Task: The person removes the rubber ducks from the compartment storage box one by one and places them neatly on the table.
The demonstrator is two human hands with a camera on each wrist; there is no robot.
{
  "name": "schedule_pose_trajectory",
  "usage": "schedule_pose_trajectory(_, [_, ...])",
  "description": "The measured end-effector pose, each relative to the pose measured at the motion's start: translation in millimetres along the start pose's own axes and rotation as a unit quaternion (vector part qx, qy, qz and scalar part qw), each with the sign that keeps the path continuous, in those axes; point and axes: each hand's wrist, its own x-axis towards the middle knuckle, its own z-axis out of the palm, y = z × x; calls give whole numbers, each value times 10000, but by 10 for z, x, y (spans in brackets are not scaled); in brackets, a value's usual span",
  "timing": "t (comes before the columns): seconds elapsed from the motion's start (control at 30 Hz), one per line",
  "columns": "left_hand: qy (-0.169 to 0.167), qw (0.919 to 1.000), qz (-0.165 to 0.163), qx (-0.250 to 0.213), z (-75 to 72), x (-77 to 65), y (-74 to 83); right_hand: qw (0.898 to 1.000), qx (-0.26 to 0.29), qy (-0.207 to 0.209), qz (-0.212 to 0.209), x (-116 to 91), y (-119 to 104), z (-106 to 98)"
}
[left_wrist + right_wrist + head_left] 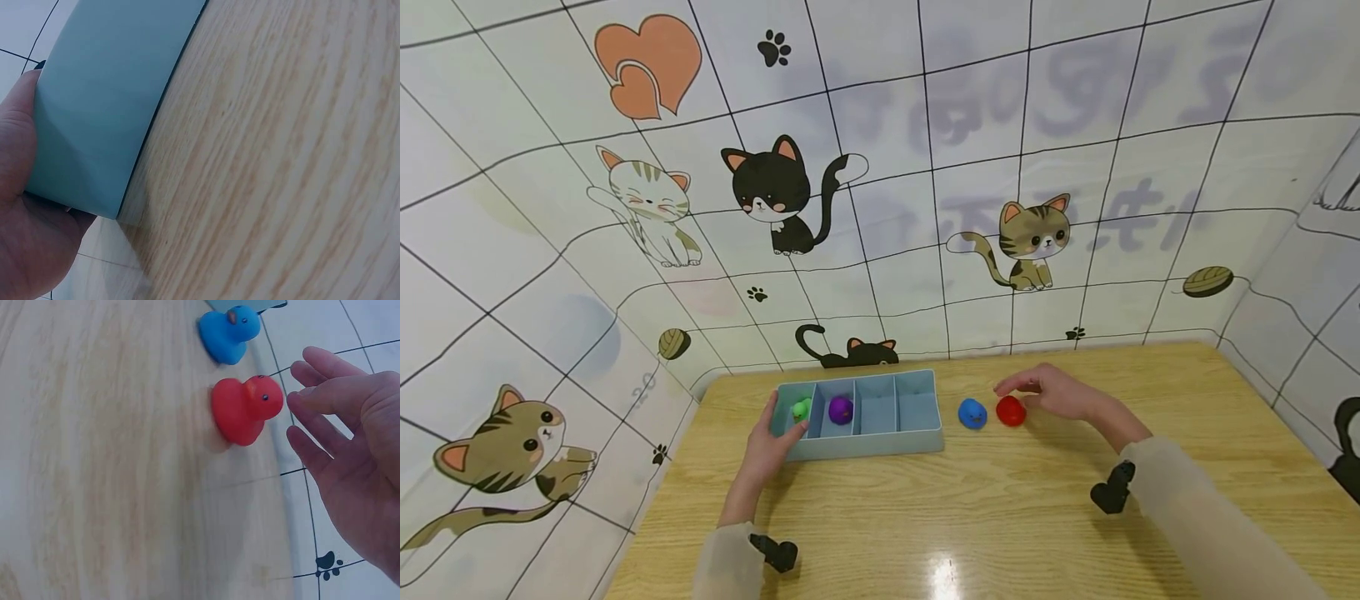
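My left hand (765,444) grips the left end of a light-blue divided box (872,444), its thumb over the front rim. In the left wrist view, the palm wraps around the box's corner. A green rubber duck (802,408) sits in the leftmost compartment and a purple rubber duck (840,410) in the one beside it. To the right of the box, a blue rubber duck (973,414) and a red rubber duck (1011,411) stand on the table. My right hand (356,437) hovers beside the red duck, fingers relaxed and apart from it, holding nothing.
The pale wood table (1000,525) ends at a cloth wall (895,208) printed with cats and grid lines, close behind the box and ducks. Two more box compartments on the right have bare floors. Each wrist carries a black camera mount (1112,487).
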Motion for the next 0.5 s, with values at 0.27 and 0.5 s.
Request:
schedule_pose_trajectory(0.27, [8, 10000, 55, -16, -11, -23, -12, 9998, 129, 102, -101, 154, -272, 12])
schedule_pose_trajectory(0.5, [43, 10000, 55, -58, 3, -8, -25, 9994, 175, -41, -295, 466, -520, 126])
